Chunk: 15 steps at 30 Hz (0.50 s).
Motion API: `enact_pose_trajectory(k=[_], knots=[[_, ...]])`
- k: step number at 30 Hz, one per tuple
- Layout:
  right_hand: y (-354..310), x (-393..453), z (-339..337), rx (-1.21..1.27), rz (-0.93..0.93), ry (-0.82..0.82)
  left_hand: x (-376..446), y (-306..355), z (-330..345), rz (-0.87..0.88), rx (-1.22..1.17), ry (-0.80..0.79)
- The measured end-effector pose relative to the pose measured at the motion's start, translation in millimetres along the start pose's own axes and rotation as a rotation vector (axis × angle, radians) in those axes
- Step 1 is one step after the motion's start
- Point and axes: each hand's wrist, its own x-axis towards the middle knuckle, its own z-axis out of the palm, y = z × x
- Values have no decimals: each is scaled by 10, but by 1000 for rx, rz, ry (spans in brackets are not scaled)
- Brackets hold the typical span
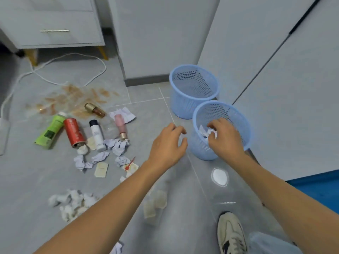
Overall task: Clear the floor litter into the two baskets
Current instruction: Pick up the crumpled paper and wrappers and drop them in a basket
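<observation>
Two blue mesh baskets stand by the wall, the far basket (192,92) and the near basket (238,116). My right hand (226,138) is over the near basket's mouth, its fingers curled round a crumpled white paper (211,133) just inside the rim. Just left of that basket my left hand (168,143) hovers with loosely curled fingers and holds nothing. Litter lies to the left: a green tube (50,130), a red can (74,132), a white bottle (96,135), a pink bottle (121,127), a brown bottle (95,110), crumpled papers (102,156) and tissue wads (73,202).
A brown spill (73,99) stains the tiles beyond the bottles. A white cable (55,70) loops toward a grey drawer cabinet (53,30). Clear plastic film and a white round lid (219,176) lie near my shoe (231,233). Grey cupboards stand behind the baskets.
</observation>
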Motion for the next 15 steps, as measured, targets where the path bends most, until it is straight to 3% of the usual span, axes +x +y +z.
enact_pose_trajectory(k=[6, 11, 15], knots=[[-1087, -269, 791, 127, -311, -99, -877, -1045, -355, -268, 91, -11], [-1740, -467, 1573, 139, -400, -339, -1368, -1786, -498, -467, 153, -2], [-1975, -471, 2143, 64, -417, -482, -1537, -2309, -453, -532, 196, -3]])
